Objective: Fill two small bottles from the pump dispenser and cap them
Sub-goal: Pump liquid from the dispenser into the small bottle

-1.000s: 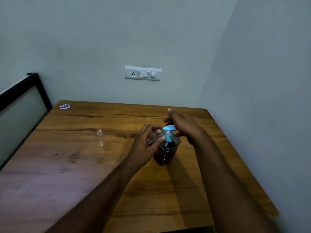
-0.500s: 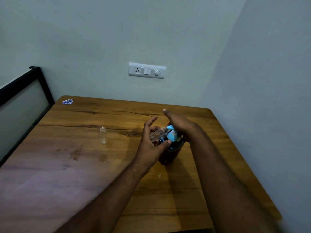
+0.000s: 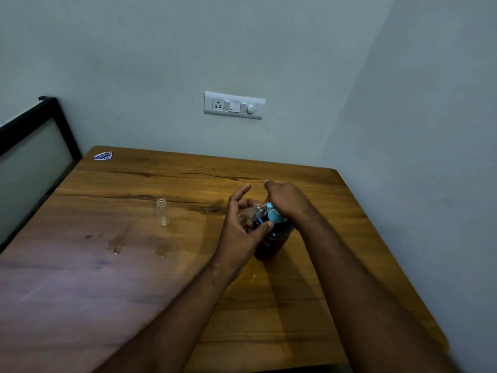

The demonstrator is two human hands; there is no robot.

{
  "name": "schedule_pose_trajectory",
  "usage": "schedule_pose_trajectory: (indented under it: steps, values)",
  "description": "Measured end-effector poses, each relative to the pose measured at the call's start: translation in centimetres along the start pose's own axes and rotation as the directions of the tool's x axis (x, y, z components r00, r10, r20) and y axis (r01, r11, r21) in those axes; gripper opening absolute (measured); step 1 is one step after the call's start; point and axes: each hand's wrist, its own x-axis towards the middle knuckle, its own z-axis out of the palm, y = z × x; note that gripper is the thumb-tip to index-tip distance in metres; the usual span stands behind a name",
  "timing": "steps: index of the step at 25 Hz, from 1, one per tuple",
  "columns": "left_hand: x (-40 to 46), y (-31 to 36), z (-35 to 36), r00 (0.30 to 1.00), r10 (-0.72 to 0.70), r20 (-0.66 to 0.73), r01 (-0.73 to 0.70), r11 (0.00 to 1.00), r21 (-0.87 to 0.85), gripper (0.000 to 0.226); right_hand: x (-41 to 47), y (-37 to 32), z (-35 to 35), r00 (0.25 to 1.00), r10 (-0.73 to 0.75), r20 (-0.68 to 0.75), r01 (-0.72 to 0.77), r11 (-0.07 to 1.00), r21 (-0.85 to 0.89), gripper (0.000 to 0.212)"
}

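Wooden table (image 3: 269,313) set in a room corner. Pump dispenser (image 3: 273,238) stands right of the table's centre: dark body, blue pump head (image 3: 275,215).

Left hand (image 3: 242,232) holds a small clear bottle (image 3: 251,214) tilted, its mouth at the pump's spout. Thumb and curled lower fingers pinch the bottle; the index finger sticks up free. The liquid level in this bottle cannot be read — glare and fingers cover it.

Right hand (image 3: 289,200) rests on top of the pump head from the far-right side, palm down, fingers bent over the head. Whether they wrap round the head or only press on it cannot be told from this angle.

Second small bottle (image 3: 162,212) stands upright on the table, well left of the dispenser, uncapped, looks clear and empty.

Other items — a small blue-and-white sticker (image 3: 103,155) at the far-left corner of the table; a white switch plate (image 3: 234,105) with socket and dial on the far wall; a black-framed panel (image 3: 32,146) beside the table's left edge. Some dark smudges and wet spots mark the tabletop near-left of the standing bottle.
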Motion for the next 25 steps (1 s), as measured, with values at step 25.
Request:
schedule_pose_trajectory:
  steps: [25]
  values:
    - [-0.3,0.2,0.5,0.999,0.003,-0.040,-0.002,0.999,0.036,0.086,0.9,-0.2,0.2,0.995,0.065,0.077,-0.069,0.996,0.053,0.077]
